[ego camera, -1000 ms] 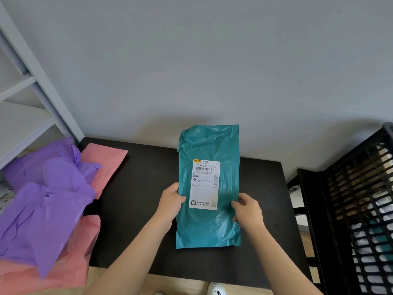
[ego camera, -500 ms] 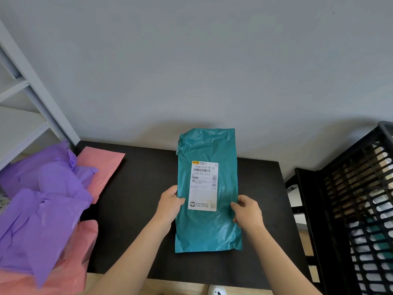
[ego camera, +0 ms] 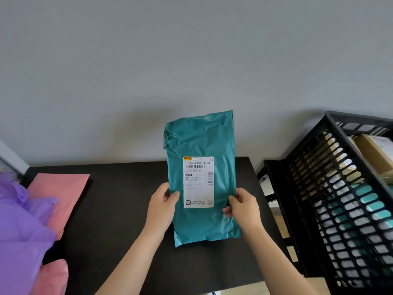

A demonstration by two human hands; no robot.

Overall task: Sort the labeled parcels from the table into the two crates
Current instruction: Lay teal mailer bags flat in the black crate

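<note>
A teal plastic parcel (ego camera: 202,141) with a white shipping label (ego camera: 198,182) is held upright above the black table (ego camera: 119,209). My left hand (ego camera: 162,204) grips its left edge, thumb on the front. On the right edge my right hand (ego camera: 242,206) pinches it at about the same height. A black slatted crate (ego camera: 340,188) stands to the right, with cardboard boxes and teal and white parcels inside. Purple parcels (ego camera: 19,231) and pink parcels (ego camera: 59,196) lie at the table's left.
A grey wall rises behind the table. A black rack (ego camera: 274,188) stands between the table and the crate. A pale shelf post (ego camera: 10,160) shows at the far left edge. Wooden floor shows below the table's front edge.
The view has swung to the right, so the crate fills more of the right side and the shelf has nearly left the view. Both hands keep the same hold on the teal parcel.
</note>
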